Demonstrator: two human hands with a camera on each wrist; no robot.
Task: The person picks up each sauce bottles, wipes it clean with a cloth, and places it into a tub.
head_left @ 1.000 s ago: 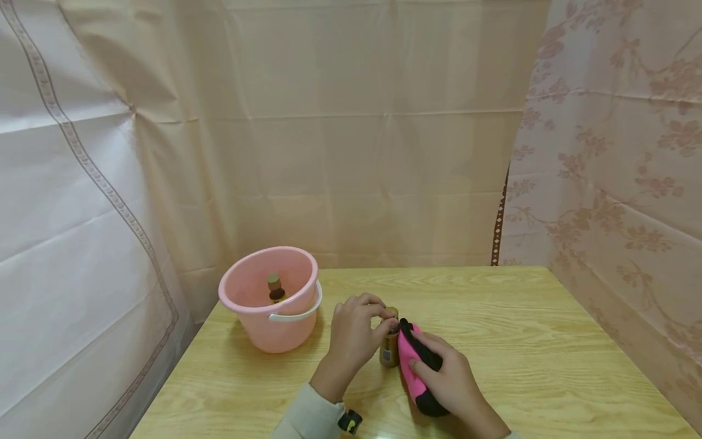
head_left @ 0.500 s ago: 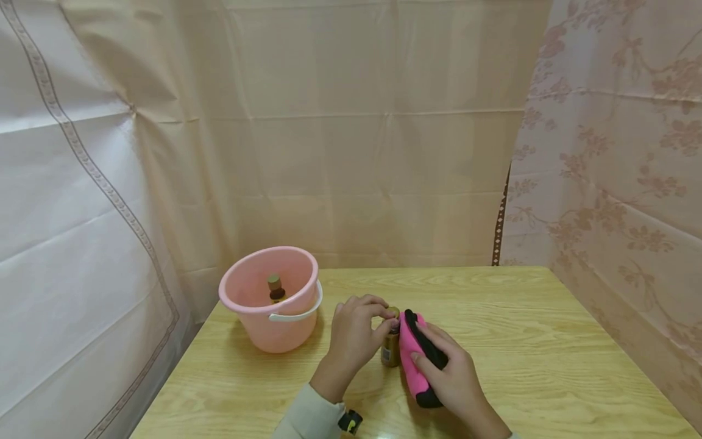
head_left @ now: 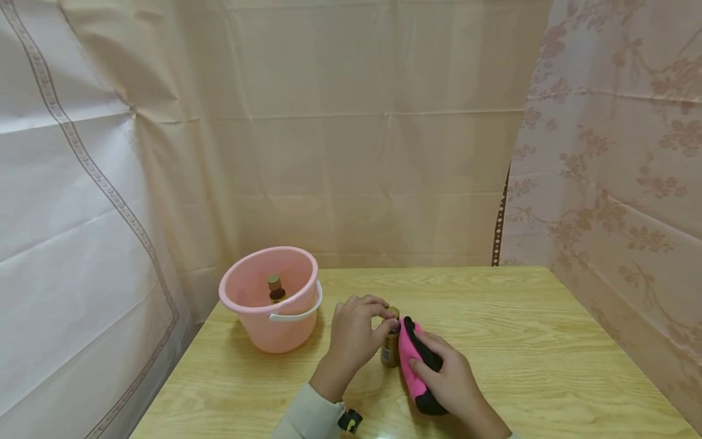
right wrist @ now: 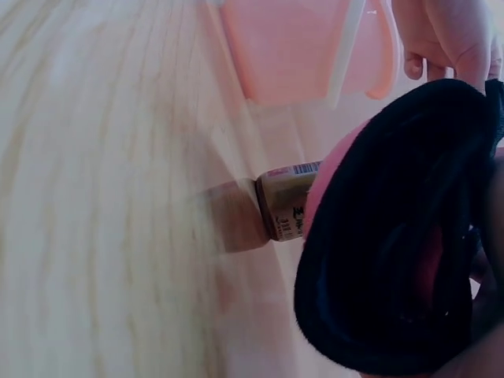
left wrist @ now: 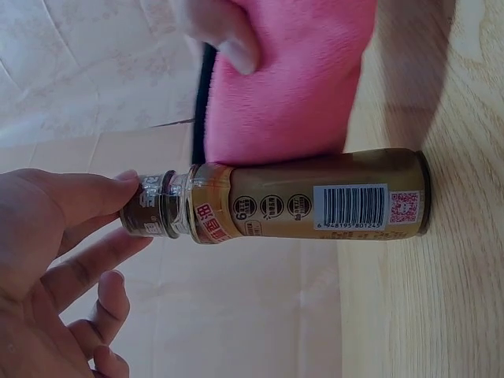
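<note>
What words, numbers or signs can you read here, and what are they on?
"6 948195 801245": along the barcode on the gold bottle.
"香油": on its neck label.
QR code: beside the barcode.
Too small or blurred to read: characters on the cap, round badges, fine print, yellow mark by the left sleeve.

Left sleeve (head_left: 308, 416) pale grey, thick; black piece (head_left: 350, 421), yellow-marked, beside it; right sleeve (head_left: 514, 435) pale.
</note>
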